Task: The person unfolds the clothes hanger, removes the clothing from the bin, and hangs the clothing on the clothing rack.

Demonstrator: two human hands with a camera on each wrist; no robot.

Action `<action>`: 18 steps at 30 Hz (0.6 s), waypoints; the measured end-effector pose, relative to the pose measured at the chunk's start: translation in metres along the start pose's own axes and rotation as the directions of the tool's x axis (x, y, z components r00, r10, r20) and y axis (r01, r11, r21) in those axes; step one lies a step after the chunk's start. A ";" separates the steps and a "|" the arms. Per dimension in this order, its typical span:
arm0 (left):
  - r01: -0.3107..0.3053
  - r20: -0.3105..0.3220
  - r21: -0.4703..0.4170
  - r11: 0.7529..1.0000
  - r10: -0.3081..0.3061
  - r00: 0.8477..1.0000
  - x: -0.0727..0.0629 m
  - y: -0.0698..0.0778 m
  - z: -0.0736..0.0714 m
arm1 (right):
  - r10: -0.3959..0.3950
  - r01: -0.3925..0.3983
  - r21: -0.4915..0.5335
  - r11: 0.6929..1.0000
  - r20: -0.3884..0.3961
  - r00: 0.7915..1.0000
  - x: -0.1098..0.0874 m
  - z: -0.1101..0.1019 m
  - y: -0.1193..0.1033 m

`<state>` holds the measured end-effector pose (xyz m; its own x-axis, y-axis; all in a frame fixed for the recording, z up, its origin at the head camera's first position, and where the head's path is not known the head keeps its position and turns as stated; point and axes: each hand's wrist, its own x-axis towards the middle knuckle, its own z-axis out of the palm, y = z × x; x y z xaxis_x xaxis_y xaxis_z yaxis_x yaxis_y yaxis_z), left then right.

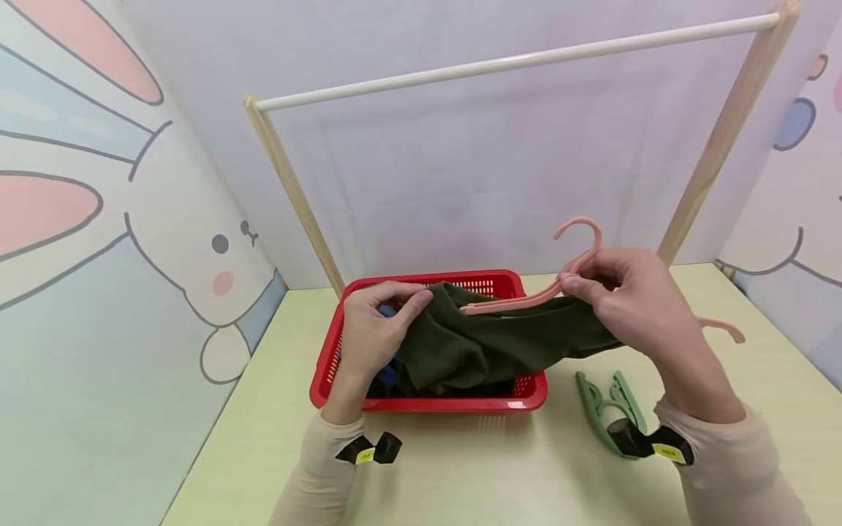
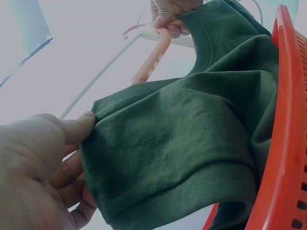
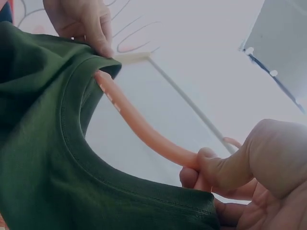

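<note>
A dark green shirt (image 1: 500, 347) is stretched between both hands over the red basket. My left hand (image 1: 375, 329) pinches it near one shoulder, thumb on top of the cloth. In my right hand (image 1: 634, 307) is a pink hanger (image 1: 526, 302), gripped just below its hook. One hanger arm (image 3: 139, 124) slants to the shirt's neckline, its tip at the opening in the right wrist view; the other arm sticks out beyond the right hand. The far side of the neckline (image 3: 196, 201) lies right at the right hand's fingers.
Blue cloth (image 1: 388, 372) lies in the red basket (image 1: 454, 404) beneath the shirt. A folded green hanger (image 1: 615, 409) rests on the table beside the right forearm. Behind stands a rack with a white rail (image 1: 513, 64) and wooden posts (image 1: 730, 131).
</note>
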<state>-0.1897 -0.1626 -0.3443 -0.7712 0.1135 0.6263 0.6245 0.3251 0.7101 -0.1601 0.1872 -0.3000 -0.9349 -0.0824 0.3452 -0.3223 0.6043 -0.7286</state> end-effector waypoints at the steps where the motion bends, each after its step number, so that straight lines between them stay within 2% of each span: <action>1: -0.001 -0.001 -0.001 1.000 0.001 1.000 0.000 0.000 0.000 | -0.003 0.003 -0.005 1.000 0.002 1.000 0.000 0.001 -0.001; 14: -0.024 0.019 -0.031 0.999 0.025 1.000 -0.001 0.000 0.005 | -0.020 0.021 -0.015 1.000 0.058 0.998 0.000 0.017 -0.009; 18: -0.037 0.001 -0.024 0.999 0.037 0.999 -0.001 0.000 0.002 | -0.012 0.014 -0.028 1.000 0.066 0.998 0.000 0.017 -0.008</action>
<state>-0.1894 -0.1610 -0.3452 -0.7475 0.1268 0.6520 0.6556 0.2982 0.6937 -0.1596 0.1688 -0.3038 -0.9387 -0.1416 0.3143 -0.3310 0.6250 -0.7070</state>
